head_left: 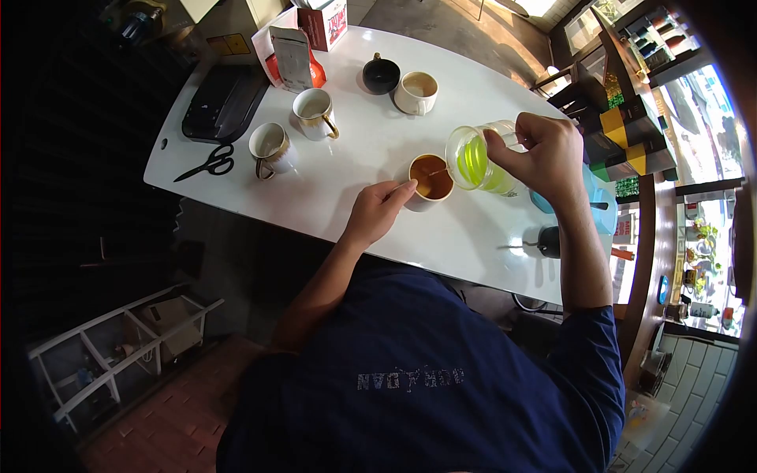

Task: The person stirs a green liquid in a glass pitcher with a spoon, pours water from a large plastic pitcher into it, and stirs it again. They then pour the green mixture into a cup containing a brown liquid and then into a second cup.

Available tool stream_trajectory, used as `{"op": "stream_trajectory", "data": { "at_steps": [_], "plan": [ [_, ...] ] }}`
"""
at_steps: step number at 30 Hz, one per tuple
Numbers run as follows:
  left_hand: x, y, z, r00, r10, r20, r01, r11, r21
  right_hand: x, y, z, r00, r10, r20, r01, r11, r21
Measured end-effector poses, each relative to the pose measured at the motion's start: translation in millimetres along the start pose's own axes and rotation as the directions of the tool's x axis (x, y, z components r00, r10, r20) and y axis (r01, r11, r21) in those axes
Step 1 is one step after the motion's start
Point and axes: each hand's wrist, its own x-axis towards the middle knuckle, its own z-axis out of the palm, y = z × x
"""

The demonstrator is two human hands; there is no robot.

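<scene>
My right hand (548, 150) is closed round a clear glass jug (505, 183), which is tilted to the left with bright green liquid inside. Its mouth hangs at the right side of a light-coloured mug (428, 205), and a thin stream seems to run from it into the mug. Brown-orange liquid shows in that mug, which stands on the white table. On the mug's left side my left hand (374, 213) is closed, thumb and fingers pinched at what seems to be the handle; the fingers partly hide it.
Two pale mugs with gold handles (314, 126) (270, 154), a black cup (382, 76) and a cream mug (415, 101) stand farther back. Black scissors (209, 163) lie near a black device (225, 102) and a silver pouch (292, 63). A blue object (603, 201) sits at right on the white table (355, 158).
</scene>
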Motion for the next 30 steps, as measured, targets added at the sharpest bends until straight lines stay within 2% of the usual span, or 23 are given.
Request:
{"op": "stream_trajectory", "data": {
  "at_steps": [8, 30],
  "plan": [
    [5, -16, 3, 1.000, 0.020, 0.009, -0.020, 1.000, -0.017, -2, -4, -3, 0.997, 0.049, 0.065, -0.048, 0.999, -0.019],
    [3, -12, 4, 0.999, -0.011, 0.047, 0.017, 0.991, -0.134, -5, -2, -1, 0.997, 0.043, 0.059, -0.042, 0.999, -0.027]
  ]
}}
